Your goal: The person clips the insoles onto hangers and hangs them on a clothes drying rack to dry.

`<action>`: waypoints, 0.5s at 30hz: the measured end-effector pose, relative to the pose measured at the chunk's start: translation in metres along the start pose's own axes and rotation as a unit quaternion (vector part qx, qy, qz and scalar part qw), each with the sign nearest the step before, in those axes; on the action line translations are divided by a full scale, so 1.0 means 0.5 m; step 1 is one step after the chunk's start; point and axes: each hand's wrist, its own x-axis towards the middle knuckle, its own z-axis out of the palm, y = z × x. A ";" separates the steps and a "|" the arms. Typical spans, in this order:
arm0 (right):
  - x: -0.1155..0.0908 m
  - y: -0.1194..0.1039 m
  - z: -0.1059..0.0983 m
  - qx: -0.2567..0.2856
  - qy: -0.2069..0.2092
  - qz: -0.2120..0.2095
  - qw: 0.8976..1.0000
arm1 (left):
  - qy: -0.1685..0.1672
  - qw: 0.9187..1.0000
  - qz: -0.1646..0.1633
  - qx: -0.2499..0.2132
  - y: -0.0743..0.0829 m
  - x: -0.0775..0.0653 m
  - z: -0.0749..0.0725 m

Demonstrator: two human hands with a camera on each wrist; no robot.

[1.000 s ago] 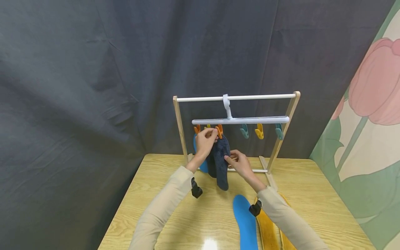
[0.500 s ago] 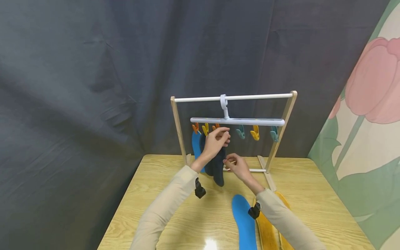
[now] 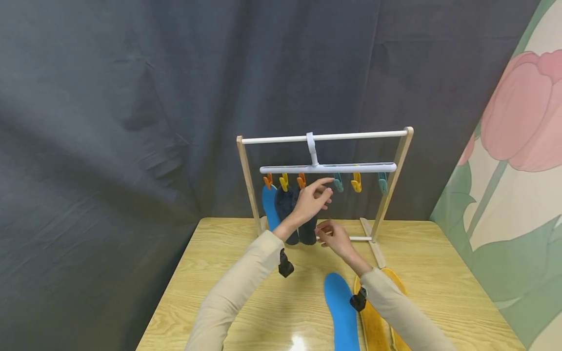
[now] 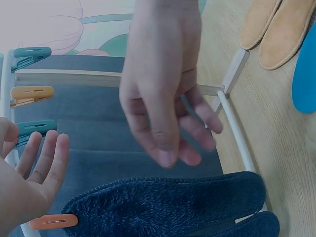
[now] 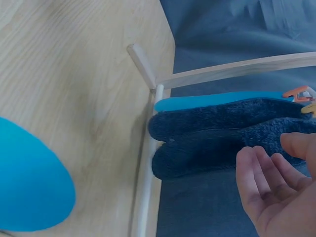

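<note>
My left hand (image 3: 311,202) is raised in front of the hanger, its fingertips close to a teal clip (image 3: 338,182) that has nothing in it; the hand holds nothing. My right hand (image 3: 335,239) hovers lower, fingers loosely bent and holding nothing, beside the nearer dark fleecy insole (image 5: 207,153). That insole hangs from an orange clip (image 4: 54,221). Another dark fleecy insole (image 3: 283,202) hangs from a yellow clip (image 3: 284,182), and a blue insole (image 3: 269,202) from the leftmost orange clip (image 3: 268,181). In the head view my left hand and forearm partly cover the dark insoles.
A white hanger (image 3: 351,168) hooks over the top rail of a wooden rack (image 3: 243,170). Farther right dangle a yellow clip (image 3: 356,183) and a teal clip (image 3: 383,183). A loose blue insole (image 3: 341,307) and yellow-tan insoles (image 3: 373,321) lie on the wooden table (image 3: 246,312).
My left hand has let go at the orange clip and moved right to the teal clip. My right hand has come off the dark insole's edge, and the insole now hangs free.
</note>
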 end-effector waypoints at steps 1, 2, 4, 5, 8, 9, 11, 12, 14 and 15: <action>-0.003 0.004 0.000 0.001 0.000 0.003 1.000 | 0.000 1.000 -0.001 -0.003 -0.002 0.000 0.000; -0.005 0.009 0.001 0.004 0.001 0.007 1.000 | 0.003 1.000 0.001 -0.004 -0.006 0.001 -0.001; -0.013 0.018 0.001 0.009 0.002 0.015 1.000 | 0.005 1.000 0.006 0.005 -0.052 0.015 0.005; -0.016 0.022 0.001 0.010 0.000 0.018 1.000 | 0.006 1.000 0.016 0.007 -0.072 0.020 0.008; -0.026 0.037 -0.001 0.013 0.000 0.027 1.000 | 0.009 0.999 0.026 0.016 -0.123 0.035 0.014; -0.029 0.041 -0.001 0.012 0.002 0.029 0.999 | 0.012 1.000 0.023 0.017 -0.133 0.039 0.017; -0.036 0.050 -0.003 0.011 0.003 0.032 0.999 | 0.026 0.999 0.036 0.014 -0.143 0.041 0.022; -0.040 0.053 -0.003 0.009 0.004 0.033 0.999 | 0.033 0.999 0.026 0.013 -0.147 0.045 0.024; -0.047 0.060 -0.003 0.005 0.007 0.032 0.999 | 0.054 0.997 0.044 0.019 -0.188 0.058 0.036; -0.050 0.063 -0.003 0.003 0.007 0.031 0.999 | 0.064 0.996 0.053 0.020 -0.221 0.069 0.042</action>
